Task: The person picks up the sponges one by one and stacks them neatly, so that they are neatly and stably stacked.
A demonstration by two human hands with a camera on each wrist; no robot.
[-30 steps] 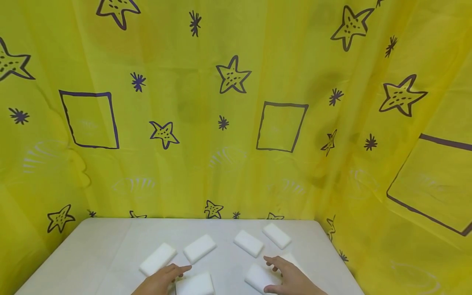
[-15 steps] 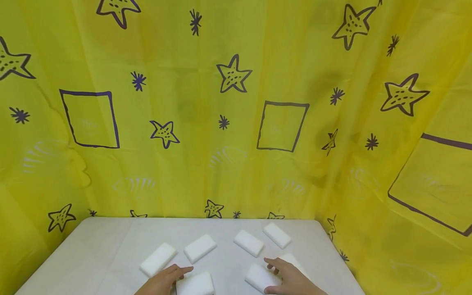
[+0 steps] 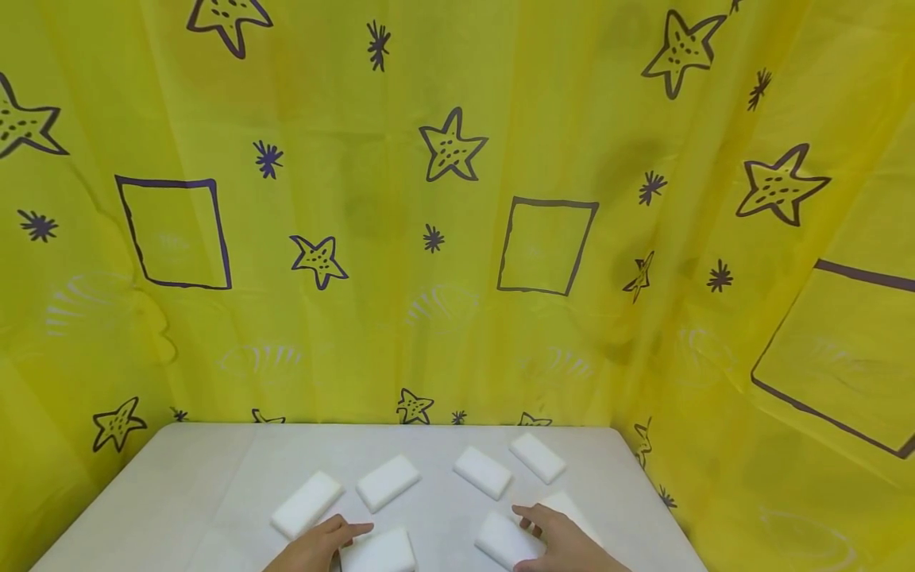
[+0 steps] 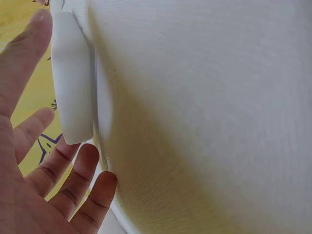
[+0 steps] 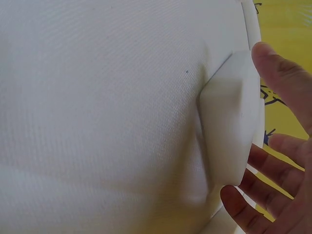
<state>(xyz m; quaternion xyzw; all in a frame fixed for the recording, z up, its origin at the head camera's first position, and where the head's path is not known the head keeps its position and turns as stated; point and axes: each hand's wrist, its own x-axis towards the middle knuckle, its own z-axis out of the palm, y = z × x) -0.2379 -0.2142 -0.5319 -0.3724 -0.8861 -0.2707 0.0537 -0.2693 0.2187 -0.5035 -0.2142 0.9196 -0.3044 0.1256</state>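
Observation:
Two white rectangular blocks lie nearest the person. Beside the left block is the left hand, its index finger extended over the block's far left corner. In the left wrist view that hand has its fingers spread around the white block. The right hand is at the right side of the other block, thumb near its front edge. The right wrist view shows this hand with thumb and fingers apart around the block; whether it touches is hard to tell.
On the white table lie more white blocks: two at the left, two farther back right, and one partly behind the right hand. A yellow patterned curtain surrounds the table.
The hands have shifted only very slightly; the blocks lie where they were.

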